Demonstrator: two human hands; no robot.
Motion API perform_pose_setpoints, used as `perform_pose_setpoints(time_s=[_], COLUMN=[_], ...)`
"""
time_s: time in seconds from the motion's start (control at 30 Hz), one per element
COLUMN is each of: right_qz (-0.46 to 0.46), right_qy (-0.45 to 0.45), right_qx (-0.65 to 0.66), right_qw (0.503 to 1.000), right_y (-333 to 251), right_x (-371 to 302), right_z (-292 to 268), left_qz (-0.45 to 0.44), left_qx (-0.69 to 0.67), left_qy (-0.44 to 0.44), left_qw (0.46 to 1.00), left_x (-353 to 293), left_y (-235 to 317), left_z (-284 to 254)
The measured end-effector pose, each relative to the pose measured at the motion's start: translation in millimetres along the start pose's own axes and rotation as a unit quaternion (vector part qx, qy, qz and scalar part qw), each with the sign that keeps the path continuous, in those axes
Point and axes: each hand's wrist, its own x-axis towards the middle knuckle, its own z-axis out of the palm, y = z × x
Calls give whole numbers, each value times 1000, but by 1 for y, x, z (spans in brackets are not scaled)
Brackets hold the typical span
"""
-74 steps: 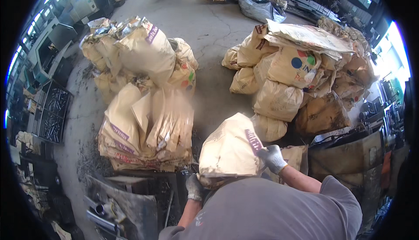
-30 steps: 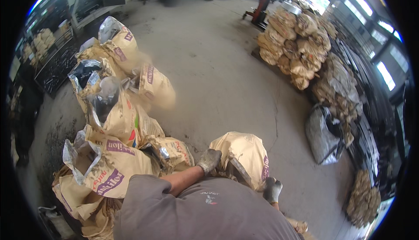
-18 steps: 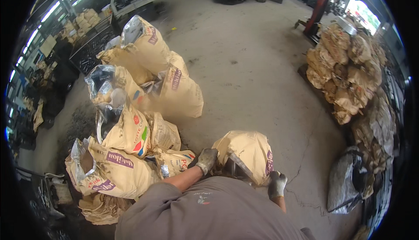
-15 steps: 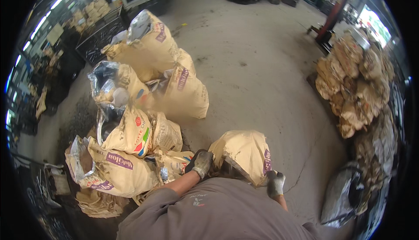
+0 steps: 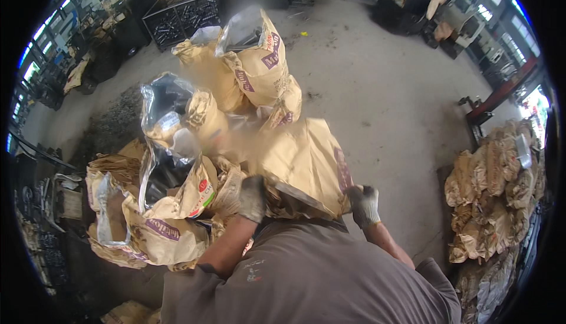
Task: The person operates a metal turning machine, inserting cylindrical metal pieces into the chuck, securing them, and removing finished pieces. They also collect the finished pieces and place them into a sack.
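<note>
A large tan paper sack (image 5: 303,162) with a purple label hangs before me, its dark opening turned toward my body. My left hand (image 5: 252,200), in a dirty grey work glove, is closed on the sack's left edge. On its opposite edge my right hand (image 5: 364,204) grips with the fingers wrapped in, its glove pale at the wrist. To the left of the held sack stand several open sacks with silvery linings; a sack with a red and green print (image 5: 197,191) is close beside my left hand. What the held sack contains is hidden.
More tan sacks (image 5: 256,59) stand beyond the held one. A wire bin (image 5: 187,15) of dark metal parts is at the far left. Crumpled sacks (image 5: 492,188) are heaped at the right, near a red post (image 5: 507,91). Grey concrete floor (image 5: 377,94) lies between.
Both hands have lifted the tan sack and moved it up and forward, keeping their grip on its edges. The view has also shifted, so the surroundings sit differently in it.
</note>
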Motion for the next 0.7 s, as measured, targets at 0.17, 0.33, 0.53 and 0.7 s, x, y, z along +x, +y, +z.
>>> perform_pose_setpoints(time_s=[0.17, 0.33, 0.53, 0.7], right_qz=[-119, -242, -271, -232], right_qy=[-98, -64, -164, -193], right_qx=[-65, -30, -202, -189], right_qw=[986, 968, 927, 934], right_y=[-136, -126, -16, -41], right_x=[155, 410, 553, 536], right_z=[104, 331, 481, 483], left_qz=[-163, -265, -237, -216], left_qx=[49, 149, 394, 444], left_qy=[81, 105, -63, -64], left_qw=[982, 947, 886, 867], left_x=[212, 406, 381, 398], left_y=[-24, -185, -367, -314], left_z=[-69, -7, 123, 111])
